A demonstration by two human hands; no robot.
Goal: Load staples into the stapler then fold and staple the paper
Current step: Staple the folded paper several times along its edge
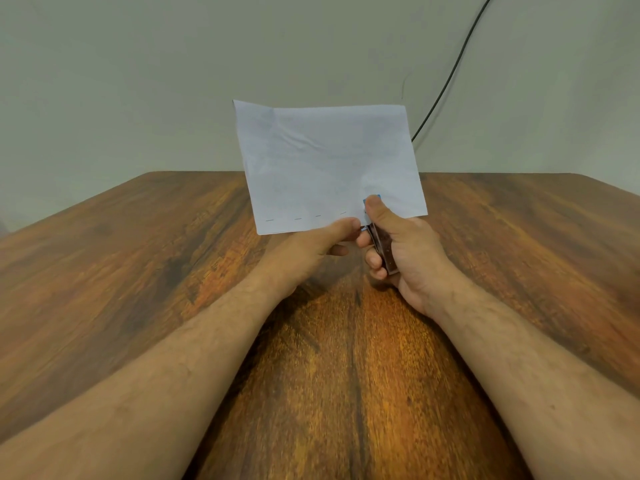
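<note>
**Stapler clamped on the paper's lower edge**

The right hand (398, 251) is clenched around a small dark stapler with a blue tip (381, 247), thumb pressing its top. Just left of the stapler, the left hand (311, 247) pinches the bottom edge of the folded white paper sheet (329, 164) — held upright above the brown wood-grain counter (138, 265). Four staples (298, 218) run leftward from the stapler along that edge — a black cable (450, 71) hangs behind.
</note>
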